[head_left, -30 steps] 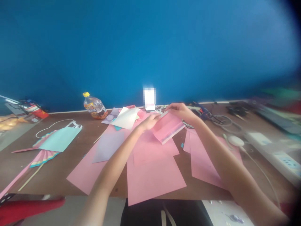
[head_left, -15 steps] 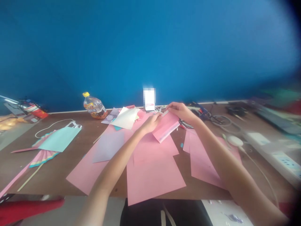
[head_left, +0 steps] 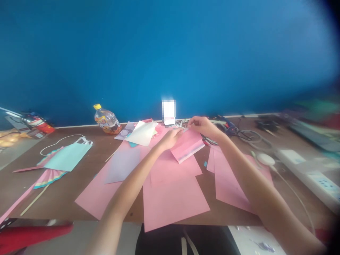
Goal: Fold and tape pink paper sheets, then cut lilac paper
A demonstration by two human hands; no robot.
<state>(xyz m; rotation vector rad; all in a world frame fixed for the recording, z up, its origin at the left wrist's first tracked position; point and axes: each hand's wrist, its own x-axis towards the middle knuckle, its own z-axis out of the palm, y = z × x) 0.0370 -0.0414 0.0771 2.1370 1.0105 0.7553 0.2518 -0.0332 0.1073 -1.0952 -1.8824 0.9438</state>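
Observation:
Both my hands hold a folded pink paper piece [head_left: 187, 147] just above the brown table [head_left: 66, 191], near its far edge. My left hand [head_left: 170, 138] pinches the piece's upper left corner. My right hand [head_left: 203, 126] is closed on its top edge, fingers curled. Under the piece lie several flat pink paper sheets [head_left: 172, 198], and a pale lilac sheet [head_left: 120, 164] lies left of my left forearm.
A plastic bottle [head_left: 106, 120] lies by the blue wall. Cream paper [head_left: 142, 134] sits beside it. A light blue paper bag [head_left: 67, 156] and a pleated fan [head_left: 47, 177] lie left. Scissors and cables [head_left: 239, 132] and a power strip [head_left: 324, 180] are right. A red object [head_left: 32, 235] is at bottom left.
The folded pink piece has been lowered and tilted slightly flatter, and my right hand's fingers shifted along its top edge. The arms stayed nearly in place.

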